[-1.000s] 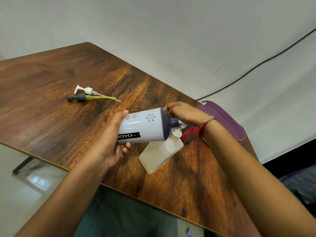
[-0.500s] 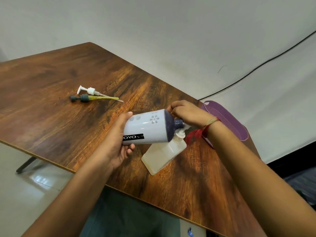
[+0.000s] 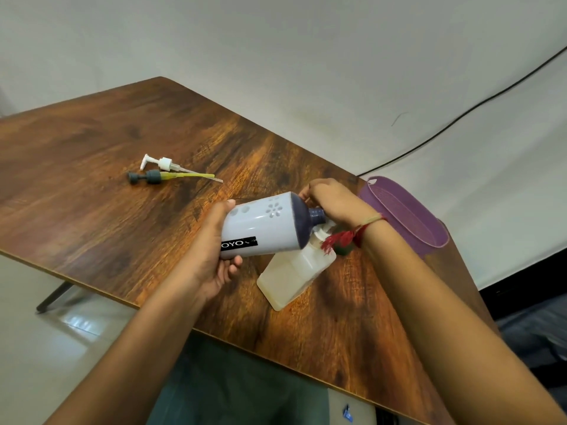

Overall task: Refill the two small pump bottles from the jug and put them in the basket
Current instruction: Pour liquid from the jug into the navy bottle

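My left hand (image 3: 211, 256) grips a lavender bottle (image 3: 264, 228) with a dark blue shoulder and an "OYO" label. It is tipped on its side, and its open neck points at the mouth of a translucent square bottle (image 3: 291, 277). That bottle holds pale liquid and leans on the table. My right hand (image 3: 334, 204) curls round the spot where the two necks meet, holding the translucent bottle's top; the mouth itself is hidden. Two loose pump heads lie at the far left, one white (image 3: 162, 164) and one dark (image 3: 150, 177) with a yellow tube. A purple basket (image 3: 399, 207) stands to the right.
The wooden table (image 3: 107, 210) has its front edge close under my forearms and a metal leg (image 3: 52, 299) at the left. A black cable (image 3: 460, 118) runs along the white wall behind the basket. A red thread tassel (image 3: 337, 240) hangs from my right wrist.
Both hands and both bottles keep nearly the same pose; the lavender bottle stays tipped over the translucent one. Only my view has shifted slightly.
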